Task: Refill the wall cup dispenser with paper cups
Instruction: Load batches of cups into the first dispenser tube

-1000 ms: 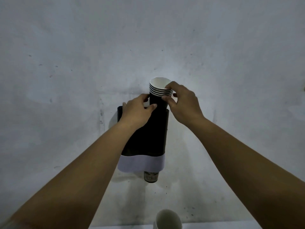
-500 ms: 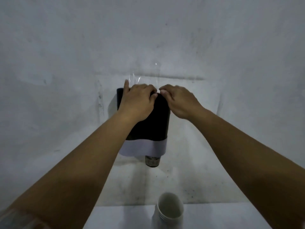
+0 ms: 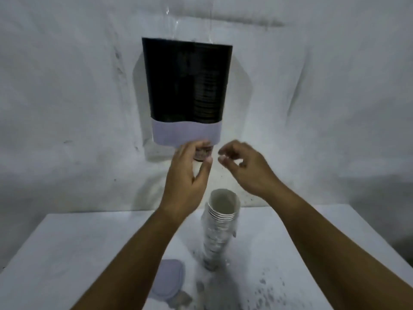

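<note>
A: From the head camera, where do the cups stand?

B: The wall-mounted cup dispenser (image 3: 186, 86), a tall black sleeve with a pale lilac band at its foot, hangs at twelve o'clock. The bottom printed paper cup (image 3: 202, 153) pokes out under that band. Faint ribbing down the right half of the black front suggests a stack sits inside.

A: And the hands?

B: The left hand (image 3: 186, 175) reaches up to that bottom cup, fingers loosely curved along its left side and thumb under its base at five o'clock. I can't tell if it truly pinches; it looks more like a cupping touch, fingers relaxed. The right hand (image 3: 242, 165) hovers just beside at three o'clock of the cup, fingers softly curled, holding nothing.

A: Why there?

B: My guess: testing that a cup draws out cleanly, or steadying the stack from below.

A: What else?

B: A spare stack of white paper cups in a clear plastic sleeve (image 3: 220, 229) stands upright on the white table (image 3: 67, 253), at six o'clock of the dispenser. A pale lilac rounded lid (image 3: 169, 279) lies flat at seven o'clock of that stack, likely the dispenser's top cover, so the top is probably still open.

A: Room to move?

B: Open wall either side of the dispenser. The spare stack's rim sits near both wrists, so a dropped forearm could topple it. The table's far edge meets the wall
</note>
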